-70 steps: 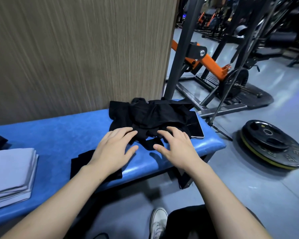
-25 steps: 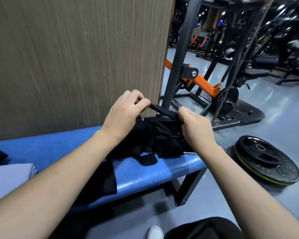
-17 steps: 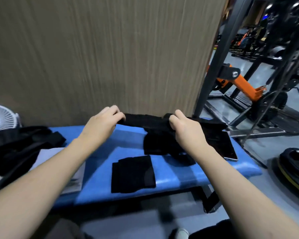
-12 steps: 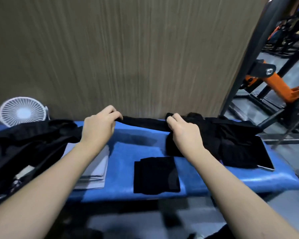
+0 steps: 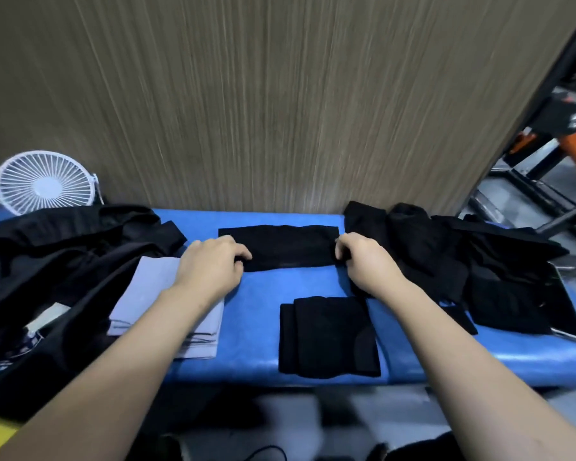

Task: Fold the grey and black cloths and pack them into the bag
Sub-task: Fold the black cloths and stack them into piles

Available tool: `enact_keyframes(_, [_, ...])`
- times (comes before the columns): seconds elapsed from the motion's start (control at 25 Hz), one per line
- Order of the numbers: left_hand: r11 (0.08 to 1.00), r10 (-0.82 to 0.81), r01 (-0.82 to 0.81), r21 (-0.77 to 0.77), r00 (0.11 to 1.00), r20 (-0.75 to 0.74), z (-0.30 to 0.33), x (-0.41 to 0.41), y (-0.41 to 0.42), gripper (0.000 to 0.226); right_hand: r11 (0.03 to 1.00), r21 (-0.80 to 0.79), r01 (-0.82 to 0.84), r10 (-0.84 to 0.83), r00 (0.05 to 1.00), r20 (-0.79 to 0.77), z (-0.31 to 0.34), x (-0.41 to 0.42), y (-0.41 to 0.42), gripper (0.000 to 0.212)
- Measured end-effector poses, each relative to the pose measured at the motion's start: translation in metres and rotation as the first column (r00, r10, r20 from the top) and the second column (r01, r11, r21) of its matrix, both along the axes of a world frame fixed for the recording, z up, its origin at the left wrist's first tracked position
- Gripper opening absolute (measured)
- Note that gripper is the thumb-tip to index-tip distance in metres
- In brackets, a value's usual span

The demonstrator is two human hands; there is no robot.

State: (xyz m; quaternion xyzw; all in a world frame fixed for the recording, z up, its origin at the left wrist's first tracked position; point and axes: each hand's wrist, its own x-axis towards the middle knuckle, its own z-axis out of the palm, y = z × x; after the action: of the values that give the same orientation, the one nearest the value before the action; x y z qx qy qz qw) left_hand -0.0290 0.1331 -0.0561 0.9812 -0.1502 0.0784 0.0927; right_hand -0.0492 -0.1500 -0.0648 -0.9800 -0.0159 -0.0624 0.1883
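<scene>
my left hand and right hand each pinch an end of the black cloth, flat on the blue table.

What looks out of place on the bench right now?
The tablet at the right end of the bench lies half buried under the heap of unfolded black cloths, close to the bench edge. Otherwise the folded grey cloths and folded black cloth lie neat.
</scene>
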Motion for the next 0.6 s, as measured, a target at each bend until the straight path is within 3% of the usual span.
enact_keyframes(0.16, [0.998,0.019,-0.026,0.064,0.993,0.113,0.007,0.0,-0.011,0.031,0.995,-0.086,0.058,-0.052,0.996,0.069,0.0,-0.004,0.0,0.032])
enact_keyframes(0.28, [0.997,-0.019,0.017,0.079,0.999,0.027,0.005,-0.004,-0.017,0.039,0.965,-0.244,0.097,-0.108,0.994,-0.031,-0.003,-0.006,0.011,0.047])
enact_keyframes(0.4, [0.988,-0.019,0.025,0.151,0.999,-0.046,0.004,-0.004,-0.02,0.04,0.943,-0.306,0.13,-0.141,0.99,-0.015,-0.006,-0.002,0.019,0.055])
enact_keyframes(0.48, [0.985,-0.03,0.04,0.169,0.998,-0.063,0.005,-0.003,-0.02,0.039,0.958,-0.256,0.127,-0.143,0.989,-0.045,-0.005,-0.001,0.023,0.055])
enact_keyframes(0.6, [0.989,-0.04,0.054,0.138,0.994,-0.097,0.009,0.0,-0.016,0.037,0.991,-0.046,0.128,-0.133,0.984,-0.12,-0.001,0.003,0.026,0.053])
